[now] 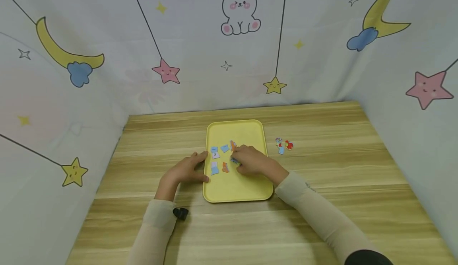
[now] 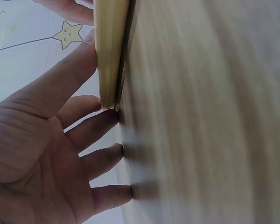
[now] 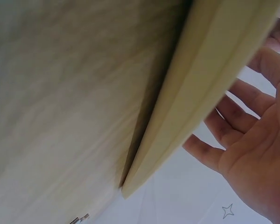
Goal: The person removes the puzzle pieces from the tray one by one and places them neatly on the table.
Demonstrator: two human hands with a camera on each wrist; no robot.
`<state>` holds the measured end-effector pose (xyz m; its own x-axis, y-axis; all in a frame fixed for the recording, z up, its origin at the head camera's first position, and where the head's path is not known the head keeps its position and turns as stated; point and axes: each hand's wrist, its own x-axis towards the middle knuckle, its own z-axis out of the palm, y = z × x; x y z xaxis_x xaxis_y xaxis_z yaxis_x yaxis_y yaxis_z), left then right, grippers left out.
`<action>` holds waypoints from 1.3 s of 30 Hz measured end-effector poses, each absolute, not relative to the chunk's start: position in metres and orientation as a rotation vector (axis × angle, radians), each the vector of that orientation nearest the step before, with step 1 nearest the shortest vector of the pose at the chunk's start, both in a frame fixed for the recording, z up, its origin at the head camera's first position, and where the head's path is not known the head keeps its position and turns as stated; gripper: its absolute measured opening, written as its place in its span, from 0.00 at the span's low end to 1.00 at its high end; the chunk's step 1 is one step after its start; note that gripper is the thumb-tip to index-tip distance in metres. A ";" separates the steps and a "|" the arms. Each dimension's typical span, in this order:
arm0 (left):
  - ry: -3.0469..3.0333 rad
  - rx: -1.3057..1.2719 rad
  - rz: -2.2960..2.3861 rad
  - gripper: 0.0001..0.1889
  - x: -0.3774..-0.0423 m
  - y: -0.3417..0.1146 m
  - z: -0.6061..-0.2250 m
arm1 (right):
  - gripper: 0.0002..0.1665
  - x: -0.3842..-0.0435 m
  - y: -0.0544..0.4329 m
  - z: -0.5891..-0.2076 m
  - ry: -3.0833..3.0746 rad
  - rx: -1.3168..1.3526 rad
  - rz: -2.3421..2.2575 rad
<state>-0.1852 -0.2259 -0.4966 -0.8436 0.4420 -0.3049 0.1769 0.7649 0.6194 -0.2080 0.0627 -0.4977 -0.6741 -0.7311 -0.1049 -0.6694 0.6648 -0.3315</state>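
A yellow tray (image 1: 247, 189) lies on the wooden table with several small flat puzzle pieces on it. Blue and white pieces (image 1: 214, 171) are at its left, with an orange piece (image 1: 225, 167) beside them and another orange piece (image 1: 233, 145) higher up. My left hand (image 1: 187, 168) rests at the tray's left edge, thumb and fingers spread; in the left wrist view its fingertips (image 2: 113, 115) are down by the rim. Over the tray's middle, my right hand (image 1: 252, 160) has bent fingers and thumb around a small green-blue puzzle piece (image 1: 235, 161), partly hidden by the hand.
To the right of the tray, a few loose pieces lie on the table, among them a red one (image 1: 289, 145) and a light blue one (image 1: 281, 150). A white curtain (image 1: 200, 30) printed with stars, moons and a rabbit surrounds the wooden table (image 1: 322, 149) at the back and sides.
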 end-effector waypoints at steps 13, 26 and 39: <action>2.521 0.454 0.812 0.55 -0.186 -0.225 -0.498 | 0.20 -0.207 0.063 -0.497 2.669 -1.197 -0.341; 2.517 0.446 0.827 0.54 -0.186 -0.225 -0.498 | 0.23 -0.206 0.065 -0.497 2.669 -1.153 -0.338; 2.517 0.453 0.813 0.55 -0.185 -0.225 -0.497 | 0.21 -0.209 0.069 -0.497 2.723 -1.174 -0.315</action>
<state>-0.1853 -0.2251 -0.4971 -0.8427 0.4345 -0.3178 0.1666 0.7718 0.6136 -0.2091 0.0688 -0.4970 -0.6793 -0.7312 -0.0629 -0.6976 0.6699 -0.2541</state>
